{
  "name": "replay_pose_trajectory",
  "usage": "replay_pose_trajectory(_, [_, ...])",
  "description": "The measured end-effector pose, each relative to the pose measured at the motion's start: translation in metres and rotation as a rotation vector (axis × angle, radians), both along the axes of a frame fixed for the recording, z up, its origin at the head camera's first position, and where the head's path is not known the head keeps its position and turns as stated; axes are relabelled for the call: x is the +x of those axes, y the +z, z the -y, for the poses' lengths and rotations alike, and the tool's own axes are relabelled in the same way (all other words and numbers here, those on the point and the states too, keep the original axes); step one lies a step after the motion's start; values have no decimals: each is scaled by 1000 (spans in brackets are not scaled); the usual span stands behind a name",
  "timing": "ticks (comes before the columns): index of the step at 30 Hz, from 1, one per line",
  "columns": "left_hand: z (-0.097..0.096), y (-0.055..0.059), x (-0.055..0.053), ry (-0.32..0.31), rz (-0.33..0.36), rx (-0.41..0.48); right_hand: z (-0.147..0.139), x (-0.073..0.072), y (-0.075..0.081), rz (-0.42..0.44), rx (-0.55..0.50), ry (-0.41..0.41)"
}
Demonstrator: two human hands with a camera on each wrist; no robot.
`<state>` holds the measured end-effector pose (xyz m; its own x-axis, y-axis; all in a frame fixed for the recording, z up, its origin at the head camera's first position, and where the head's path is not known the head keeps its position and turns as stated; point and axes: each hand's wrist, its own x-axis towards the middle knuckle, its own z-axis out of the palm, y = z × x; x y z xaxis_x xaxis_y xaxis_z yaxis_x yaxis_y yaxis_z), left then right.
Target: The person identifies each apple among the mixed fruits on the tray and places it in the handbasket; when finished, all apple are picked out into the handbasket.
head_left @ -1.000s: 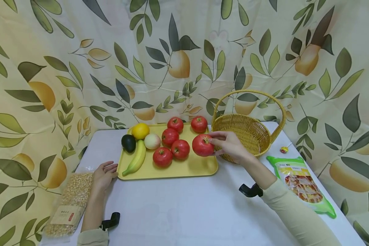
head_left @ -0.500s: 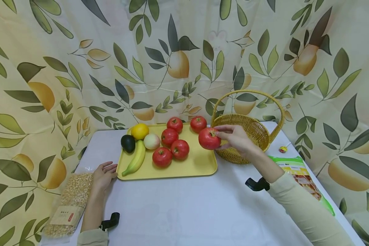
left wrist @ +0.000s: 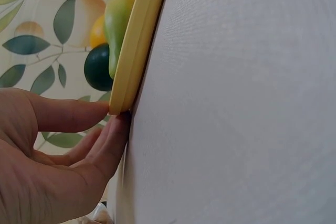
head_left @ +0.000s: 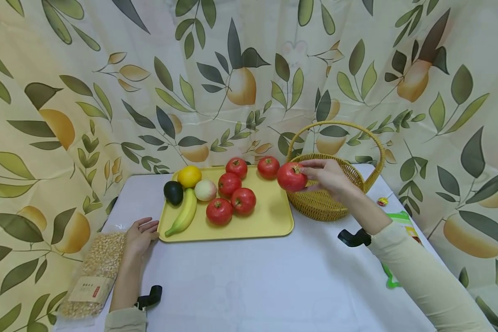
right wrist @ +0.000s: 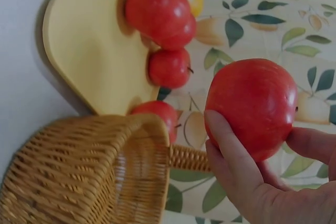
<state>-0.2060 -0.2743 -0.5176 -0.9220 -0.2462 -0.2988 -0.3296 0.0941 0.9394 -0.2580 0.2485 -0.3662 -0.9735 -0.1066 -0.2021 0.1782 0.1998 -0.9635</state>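
My right hand (head_left: 329, 177) holds a red apple (head_left: 291, 177) between thumb and fingers, raised over the left rim of a woven basket (head_left: 320, 208). In the right wrist view the apple (right wrist: 252, 106) shows a short dark stem. My left hand (head_left: 139, 237) is at the left corner of a yellow tray (head_left: 269, 214). In the left wrist view its thumb lies on the rim of the tray (left wrist: 137, 40) and its fingers are underneath, pinching it. Several other red apples (head_left: 243, 201) sit on the tray, with a banana (head_left: 183, 214), a lemon (head_left: 189, 176) and a pale round fruit (head_left: 205, 190).
A dark green avocado-like fruit (head_left: 173, 192) lies at the tray's left edge. A bag of pale kernels (head_left: 93, 272) lies at the left. Right of the basket are a wrapped lollipop (head_left: 382, 201) and a green packet (head_left: 392, 276), mostly behind my right forearm. A patterned curtain stands behind.
My right hand has carried the apple up and rightward from above the tray to the basket's rim. My left hand has stayed at the tray's corner.
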Motion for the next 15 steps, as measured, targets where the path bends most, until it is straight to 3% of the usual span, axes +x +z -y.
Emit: replay_pose_trajectory(15, [-1, 1, 1, 64, 0, 56, -20, -19, 7, -2, 48, -9])
